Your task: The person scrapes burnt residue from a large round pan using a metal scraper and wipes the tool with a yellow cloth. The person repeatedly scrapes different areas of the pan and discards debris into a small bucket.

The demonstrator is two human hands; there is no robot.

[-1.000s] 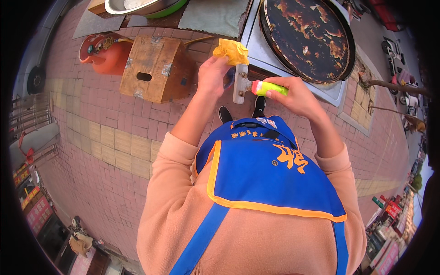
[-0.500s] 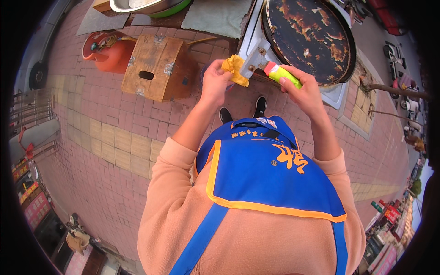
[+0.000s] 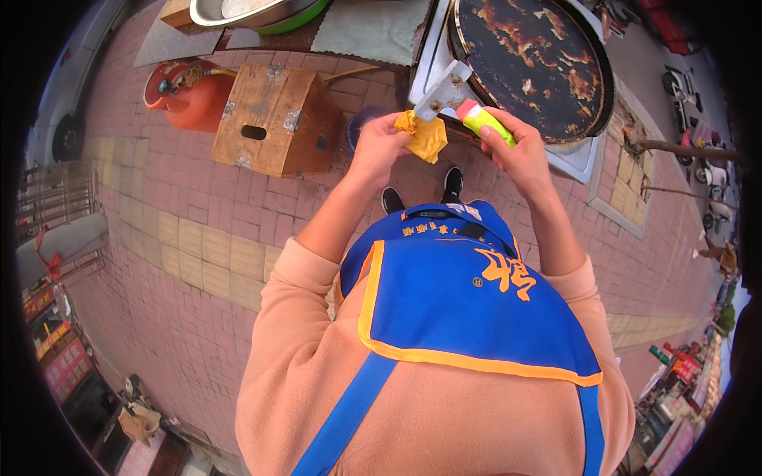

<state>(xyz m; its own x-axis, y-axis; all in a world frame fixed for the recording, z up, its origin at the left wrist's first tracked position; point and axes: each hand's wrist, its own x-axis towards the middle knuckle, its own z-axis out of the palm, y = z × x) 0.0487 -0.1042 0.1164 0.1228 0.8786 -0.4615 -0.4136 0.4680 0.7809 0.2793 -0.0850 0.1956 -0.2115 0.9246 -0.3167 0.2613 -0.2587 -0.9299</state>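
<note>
My right hand (image 3: 520,155) is closed round the yellow-green handle of a scraper (image 3: 486,124). A pinkish-red collar joins that handle to a flat metal blade (image 3: 443,89), which points left and is marked with brown spots. My left hand (image 3: 378,148) pinches a crumpled yellow cloth (image 3: 429,141) between thumb and fingers. The cloth is at the blade's lower edge; whether it touches the metal I cannot tell. Just beyond the scraper is a round black griddle (image 3: 528,75), its surface patched with brown and pale burnt residue.
The griddle sits on a white metal stove (image 3: 575,163). To the left stand a wooden box (image 3: 262,119) with a slot and an orange gas cylinder (image 3: 194,101). A metal basin (image 3: 246,12) and a grey-green cloth (image 3: 369,32) lie on the far table. Red brick paving surrounds my feet.
The yellow cloth has moved down and slightly right, and hangs more spread out. The blade has tilted and shifted a little upward. Both hands keep their hold.
</note>
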